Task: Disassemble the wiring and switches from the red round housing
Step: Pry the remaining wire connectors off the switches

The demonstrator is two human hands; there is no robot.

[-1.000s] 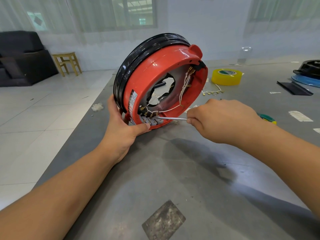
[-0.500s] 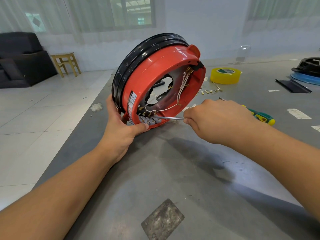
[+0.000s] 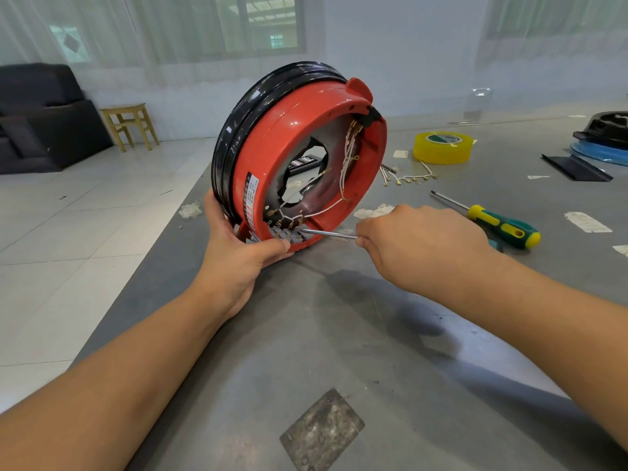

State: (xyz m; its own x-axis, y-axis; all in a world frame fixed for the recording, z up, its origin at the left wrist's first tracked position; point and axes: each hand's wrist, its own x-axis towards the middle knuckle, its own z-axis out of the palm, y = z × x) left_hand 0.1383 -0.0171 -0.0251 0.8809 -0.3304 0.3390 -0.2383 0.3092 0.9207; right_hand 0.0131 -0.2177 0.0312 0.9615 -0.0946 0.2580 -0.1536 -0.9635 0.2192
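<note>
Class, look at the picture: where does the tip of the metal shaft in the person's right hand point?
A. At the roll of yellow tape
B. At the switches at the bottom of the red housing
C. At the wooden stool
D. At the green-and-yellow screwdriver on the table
B: the right hand holds the metal shaft, whose tip reaches the switches at the lower rim of the red housing, steadied by the left hand.

Your right hand (image 3: 421, 248) hides the handle of the thin metal tool (image 3: 326, 233), so your grip on it can't be read. The tool's tip is lost among the switches (image 3: 285, 234). The housing label (image 3: 250, 195) is too small to read. The counter's far right edge cuts off the black and blue parts (image 3: 603, 139).
</note>
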